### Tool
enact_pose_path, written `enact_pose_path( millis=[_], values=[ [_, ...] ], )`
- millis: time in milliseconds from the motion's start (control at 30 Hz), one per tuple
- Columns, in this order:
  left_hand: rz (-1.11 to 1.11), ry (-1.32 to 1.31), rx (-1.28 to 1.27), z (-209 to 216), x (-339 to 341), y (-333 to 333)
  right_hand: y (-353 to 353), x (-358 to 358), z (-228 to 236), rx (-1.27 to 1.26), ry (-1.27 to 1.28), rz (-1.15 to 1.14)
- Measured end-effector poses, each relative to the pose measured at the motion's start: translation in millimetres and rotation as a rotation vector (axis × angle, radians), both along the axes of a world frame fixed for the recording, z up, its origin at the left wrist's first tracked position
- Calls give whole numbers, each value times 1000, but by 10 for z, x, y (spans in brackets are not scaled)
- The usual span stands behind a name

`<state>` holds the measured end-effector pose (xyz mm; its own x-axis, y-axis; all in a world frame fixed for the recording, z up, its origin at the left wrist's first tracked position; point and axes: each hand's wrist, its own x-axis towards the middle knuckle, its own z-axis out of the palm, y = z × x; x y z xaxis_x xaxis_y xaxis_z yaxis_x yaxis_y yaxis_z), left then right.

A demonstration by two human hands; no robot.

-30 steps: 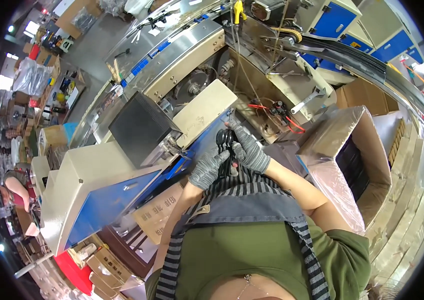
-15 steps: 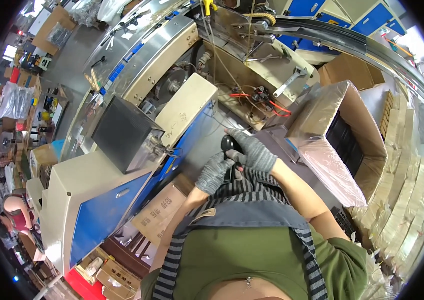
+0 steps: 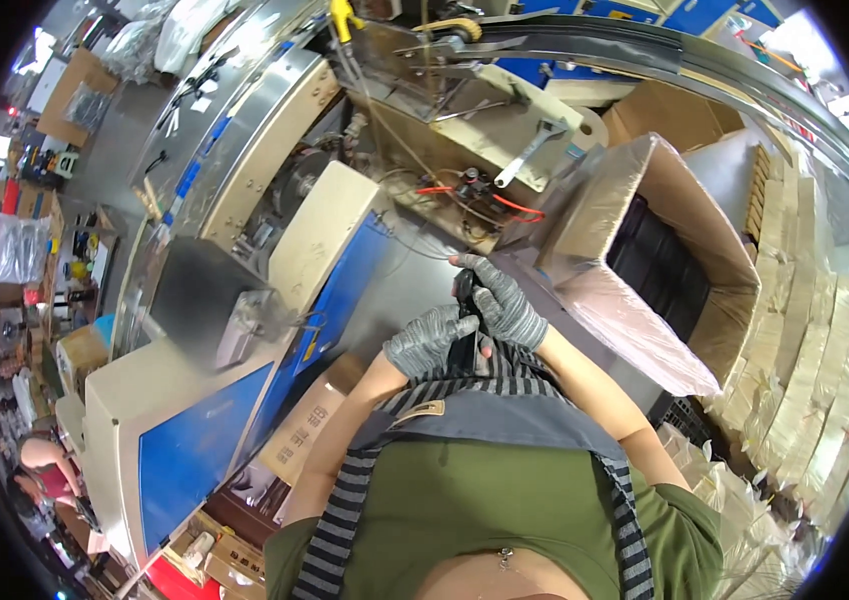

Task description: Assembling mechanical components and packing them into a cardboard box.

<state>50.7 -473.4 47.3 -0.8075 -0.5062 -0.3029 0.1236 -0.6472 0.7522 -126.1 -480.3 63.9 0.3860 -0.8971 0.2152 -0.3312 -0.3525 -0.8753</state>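
A slim black object is held close before a grey-and-black striped fabric apron.
The grey-knit-gloved left hand and the likewise gloved right hand grip it, fingers curled closed around it.

bright light, upper-right glare, fisheye-bent edges, black corners

Dark characters are printed on a box right of the blue door and a carton below that door.
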Motion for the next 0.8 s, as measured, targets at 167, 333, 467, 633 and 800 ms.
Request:
enact_pose_path(
  millis=[167, 333, 467, 633, 800],
  values=[
    [-162, 132, 148, -155, -348, -37, 14, -387, 203, 858, -678, 17],
    [52, -63, 181, -31, -982, -213, -150, -828, -180, 254, -221, -230],
    [320, -578, -858, -133, -1358, -320, -220, -1044, -145, 74, -25, -407],
    [341, -840, -1238, -34, -1651, -394, -270, -1242, -182, -44, -72, -420],
    [51, -721, -1919, -94, -1665, -725, -355, -1325, -80, 29, -48, -547]
  ],
)
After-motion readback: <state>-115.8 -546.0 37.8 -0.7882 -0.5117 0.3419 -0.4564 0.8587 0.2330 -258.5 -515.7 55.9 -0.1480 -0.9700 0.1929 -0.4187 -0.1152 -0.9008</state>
